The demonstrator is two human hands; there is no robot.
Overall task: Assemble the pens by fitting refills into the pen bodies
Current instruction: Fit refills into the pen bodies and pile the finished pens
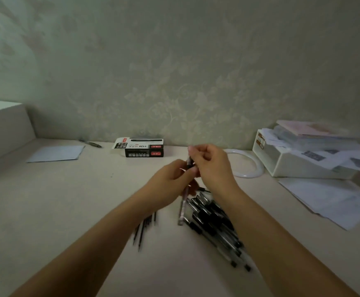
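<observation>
Both hands meet over the middle of the desk on one clear pen body [182, 207] held almost upright, its lower end hanging free. My left hand [170, 183] grips the barrel at mid-height. At the pen's top end my right hand [212, 162] pinches with its fingertips; what it pinches is too blurred to tell. Under my right forearm a pile of pens [215, 224] with black caps lies on the desk. Several thin black refills [143, 229] lie loose under my left wrist.
A black and red pen box [141, 147] stands by the wall. A single pen [90, 143] and a sheet of paper [56, 153] lie at the back left. A white ring [251, 162], a white organiser [299, 161] with papers and loose sheets [333, 200] fill the right.
</observation>
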